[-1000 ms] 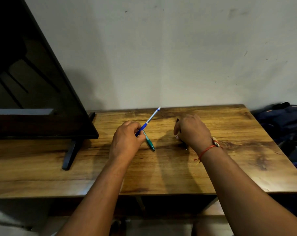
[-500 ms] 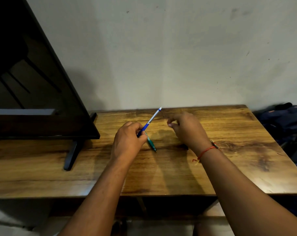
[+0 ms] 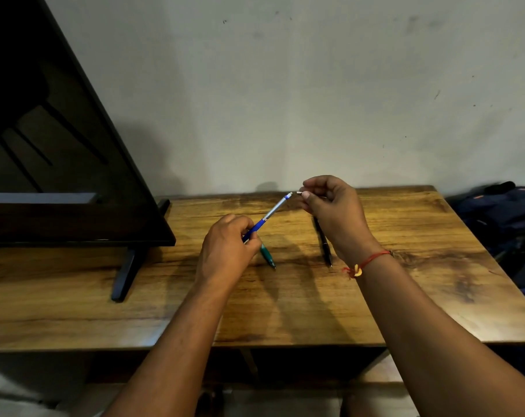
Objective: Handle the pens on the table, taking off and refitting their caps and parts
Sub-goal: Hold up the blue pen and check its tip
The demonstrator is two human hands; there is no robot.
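Right hand (image 3: 335,212) risen to blue pen (image 3: 265,219) tip, fingers (image 3: 305,195) pinching small silver part (image 3: 299,192); left hand (image 3: 225,251) grips pen.

Left hand (image 3: 228,248) grips blue pen (image 3: 267,217); right hand (image 3: 333,209) pinches perhaps its small cap (image 3: 299,192).

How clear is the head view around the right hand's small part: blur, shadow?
Head view: dim, edges bowed by the wide lens; the small pale part pinched by the right hand is unblurred but tiny; arm shadows darken the wooden table beneath.
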